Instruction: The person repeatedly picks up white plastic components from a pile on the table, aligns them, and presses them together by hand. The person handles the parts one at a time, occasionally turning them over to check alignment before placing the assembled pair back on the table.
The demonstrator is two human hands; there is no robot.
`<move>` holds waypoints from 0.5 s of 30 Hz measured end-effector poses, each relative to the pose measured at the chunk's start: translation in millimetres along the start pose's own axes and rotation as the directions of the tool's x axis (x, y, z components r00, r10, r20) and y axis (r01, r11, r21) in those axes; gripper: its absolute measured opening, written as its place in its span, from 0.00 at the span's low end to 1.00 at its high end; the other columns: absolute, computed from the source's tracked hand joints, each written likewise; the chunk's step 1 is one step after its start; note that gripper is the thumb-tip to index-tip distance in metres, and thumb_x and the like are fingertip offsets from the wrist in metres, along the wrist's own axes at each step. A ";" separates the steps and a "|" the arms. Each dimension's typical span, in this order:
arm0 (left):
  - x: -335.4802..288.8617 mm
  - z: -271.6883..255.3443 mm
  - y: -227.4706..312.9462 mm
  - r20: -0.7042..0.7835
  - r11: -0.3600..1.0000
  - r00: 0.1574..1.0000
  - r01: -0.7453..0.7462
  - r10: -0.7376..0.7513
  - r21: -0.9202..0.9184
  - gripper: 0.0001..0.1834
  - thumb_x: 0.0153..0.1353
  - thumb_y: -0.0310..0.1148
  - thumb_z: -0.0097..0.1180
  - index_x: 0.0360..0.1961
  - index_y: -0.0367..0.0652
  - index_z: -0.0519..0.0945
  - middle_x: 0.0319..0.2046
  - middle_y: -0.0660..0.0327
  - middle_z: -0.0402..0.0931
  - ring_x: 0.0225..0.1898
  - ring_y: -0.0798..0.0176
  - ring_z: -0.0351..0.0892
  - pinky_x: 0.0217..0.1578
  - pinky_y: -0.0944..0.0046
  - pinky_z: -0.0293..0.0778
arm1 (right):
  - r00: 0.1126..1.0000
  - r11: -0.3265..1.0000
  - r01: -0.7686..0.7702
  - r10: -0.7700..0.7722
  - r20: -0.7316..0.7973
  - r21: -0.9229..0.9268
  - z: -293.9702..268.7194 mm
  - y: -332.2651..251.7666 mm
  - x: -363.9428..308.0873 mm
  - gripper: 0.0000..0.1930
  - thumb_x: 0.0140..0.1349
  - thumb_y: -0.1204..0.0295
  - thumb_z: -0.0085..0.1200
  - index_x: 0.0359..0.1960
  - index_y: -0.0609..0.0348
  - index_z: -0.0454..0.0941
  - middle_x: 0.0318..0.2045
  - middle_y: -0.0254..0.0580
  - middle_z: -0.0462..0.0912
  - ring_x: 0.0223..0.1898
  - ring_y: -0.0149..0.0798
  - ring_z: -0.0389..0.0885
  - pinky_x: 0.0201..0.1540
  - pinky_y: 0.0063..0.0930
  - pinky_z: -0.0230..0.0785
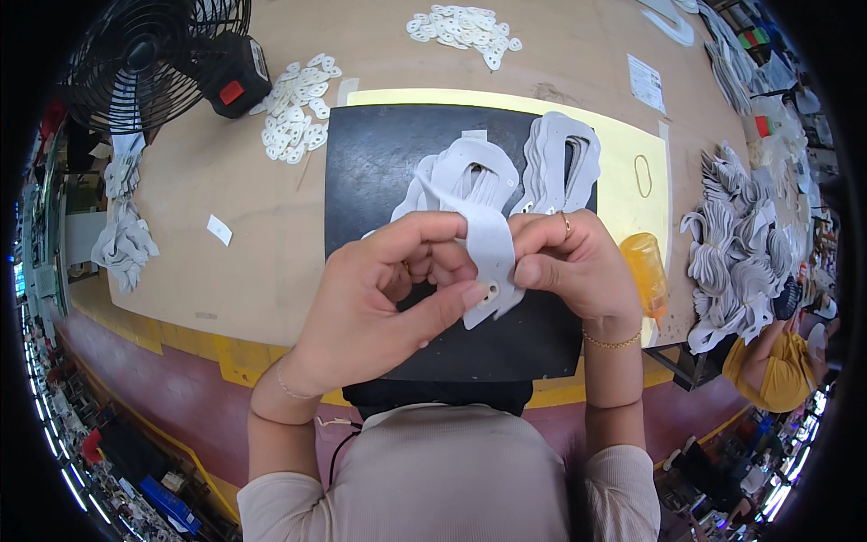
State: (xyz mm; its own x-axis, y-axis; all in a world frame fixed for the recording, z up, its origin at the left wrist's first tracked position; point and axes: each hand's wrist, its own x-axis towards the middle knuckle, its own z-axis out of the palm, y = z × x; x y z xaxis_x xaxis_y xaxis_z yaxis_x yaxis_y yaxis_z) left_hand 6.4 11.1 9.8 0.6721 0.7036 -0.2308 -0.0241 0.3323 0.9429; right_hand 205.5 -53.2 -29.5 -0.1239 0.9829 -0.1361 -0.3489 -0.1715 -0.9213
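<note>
A light grey shoe-upper piece [490, 239] is held up in front of me, bent over, above a black mat [379, 135]. My left hand [366, 294] pinches it along its left edge, the thumb lying next to a small pale part with dark holes [490, 293] near its lower end. My right hand [578, 262] grips the opposite edge between thumb and fingers. Just beyond my hands, a fanned stack of similar grey pieces [501, 163] lies on the mat. A second stack [542, 149] sits to its right. My fingers hide the stacks' near ends.
Small white holed parts lie in a left heap [293, 113] and a far heap [465, 32]. A yellow bottle [643, 271] is beside my right wrist. Bundled grey pieces [745, 262] cover the table's right side. A black fan [140, 59] stands far left; a person in yellow [768, 370] is at right.
</note>
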 end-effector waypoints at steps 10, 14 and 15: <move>-0.7 0.2 2.2 0.026 1.000 1.000 0.014 -0.013 -0.010 0.23 0.51 0.15 0.62 0.49 0.32 0.72 0.32 0.59 0.76 0.35 0.68 0.75 0.38 0.69 0.73 | 0.999 0.995 -0.018 0.022 0.039 -0.098 2.2 -15.0 -2.2 0.04 0.57 0.76 0.61 0.29 0.64 0.80 0.28 0.31 0.79 0.31 0.23 0.73 0.35 0.17 0.66; -1.8 1.0 1.3 0.008 1.000 1.000 -0.001 0.001 -0.010 0.23 0.51 0.15 0.62 0.49 0.32 0.72 0.32 0.59 0.75 0.35 0.68 0.75 0.38 0.69 0.73 | 1.000 0.994 -0.006 0.006 -0.002 -0.112 6.6 -13.9 -3.6 0.04 0.56 0.77 0.60 0.28 0.64 0.79 0.28 0.31 0.79 0.31 0.22 0.72 0.35 0.17 0.65; -2.0 1.1 0.8 0.003 1.000 1.000 0.000 0.000 -0.011 0.23 0.51 0.15 0.62 0.49 0.32 0.72 0.32 0.59 0.75 0.35 0.68 0.75 0.37 0.69 0.73 | 1.000 0.990 -0.005 0.002 -0.021 -0.142 8.3 -14.8 -4.3 0.04 0.56 0.77 0.60 0.27 0.64 0.78 0.27 0.31 0.79 0.31 0.22 0.72 0.35 0.17 0.65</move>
State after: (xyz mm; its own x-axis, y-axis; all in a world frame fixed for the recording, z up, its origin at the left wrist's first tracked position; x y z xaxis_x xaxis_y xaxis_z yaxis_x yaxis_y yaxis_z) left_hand 5.8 9.3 11.3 0.6747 0.7013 -0.2302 -0.0322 0.3395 0.9401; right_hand 203.5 -55.5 -12.3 -0.1048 0.9837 -0.1459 -0.2125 -0.1654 -0.9631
